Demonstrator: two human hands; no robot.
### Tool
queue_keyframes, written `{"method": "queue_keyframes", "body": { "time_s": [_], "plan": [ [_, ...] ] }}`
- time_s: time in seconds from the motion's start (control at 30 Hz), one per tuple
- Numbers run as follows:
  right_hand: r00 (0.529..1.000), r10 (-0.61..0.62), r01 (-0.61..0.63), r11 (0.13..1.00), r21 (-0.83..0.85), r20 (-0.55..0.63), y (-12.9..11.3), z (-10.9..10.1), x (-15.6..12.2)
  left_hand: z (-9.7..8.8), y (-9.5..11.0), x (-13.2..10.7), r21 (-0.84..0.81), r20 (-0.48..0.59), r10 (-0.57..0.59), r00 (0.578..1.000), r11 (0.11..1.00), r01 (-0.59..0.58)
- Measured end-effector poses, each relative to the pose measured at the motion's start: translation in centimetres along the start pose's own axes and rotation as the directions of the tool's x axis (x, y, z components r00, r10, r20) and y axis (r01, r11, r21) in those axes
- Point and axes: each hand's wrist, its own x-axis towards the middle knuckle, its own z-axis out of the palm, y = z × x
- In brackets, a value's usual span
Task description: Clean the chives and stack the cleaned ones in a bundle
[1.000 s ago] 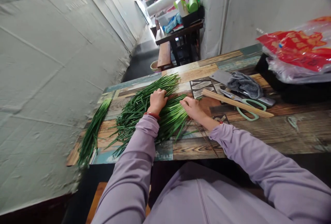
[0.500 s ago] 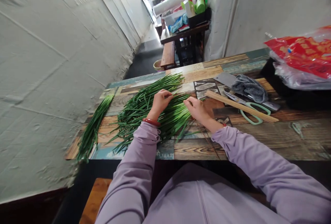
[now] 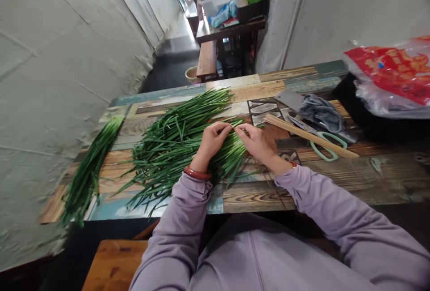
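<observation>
A loose pile of garlic chives (image 3: 171, 136) is spread over the middle of the table, leaves to the left and pale stem ends to the right. Above those stem ends my left hand (image 3: 215, 139) and my right hand (image 3: 257, 142) meet fingertip to fingertip. Both are closed in a pinch on a thin chive stalk, most of it hidden by the fingers. Thin brown strands (image 3: 268, 178) trail beneath my right wrist to the table's front edge. A separate bunch of chives (image 3: 90, 165) lies at the table's left end.
To the right lie a bundle of thin wooden sticks (image 3: 312, 137), scissors (image 3: 331, 147) with pale green handles, a grey cloth (image 3: 320, 112) and a flat grey blade (image 3: 290, 99). A red plastic bag (image 3: 389, 71) sits on a black container at the far right. A wall borders the left side.
My hands have come together from a little apart, and their fingertips now meet over the stems. The view has tilted down and turned slightly right.
</observation>
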Motion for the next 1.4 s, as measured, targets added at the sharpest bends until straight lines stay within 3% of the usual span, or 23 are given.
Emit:
{"method": "queue_keyframes", "body": {
  "time_s": [0.27, 0.53, 1.03, 1.4],
  "plan": [
    [1.0, 0.003, -0.003, 1.0, -0.018, -0.013, -0.68, -0.75, -0.61, 0.14, 0.13, 0.06, 0.086, -0.091, 0.076, 0.993, 0.994, -0.068],
    [0.996, -0.085, 0.084, 0.995, -0.046, -0.012, -0.1, -0.87, -0.89, 0.3, 0.32, -0.38, 0.057, -0.072, 0.105, 0.992, 0.993, -0.101],
    [0.998, -0.054, 0.053, 0.998, -0.038, -0.022, -0.26, -0.7, -0.92, 0.25, 0.39, -0.7, -0.001, -0.073, 0.182, 0.981, 0.983, -0.183],
    [0.997, -0.068, 0.067, 0.998, -0.017, -0.022, -0.59, -0.71, -0.94, 0.16, 0.47, -0.74, 0.006, -0.09, 0.173, 0.981, 0.985, -0.173]
  ]
}}
